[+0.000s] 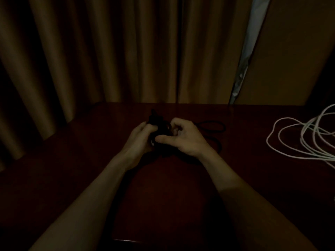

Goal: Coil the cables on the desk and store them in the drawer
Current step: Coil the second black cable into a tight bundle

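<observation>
though half-loose, black cable [156, 120] between fingers [163, 139]

Desk [163, 196]: dark reddish wood, polished top, dimly lit. On it, at the right edge, one white cable [302, 136] in loose, overlapping loops; near the centre, well apart from the white one, slack loops of one black cable [213, 121].
</observation>
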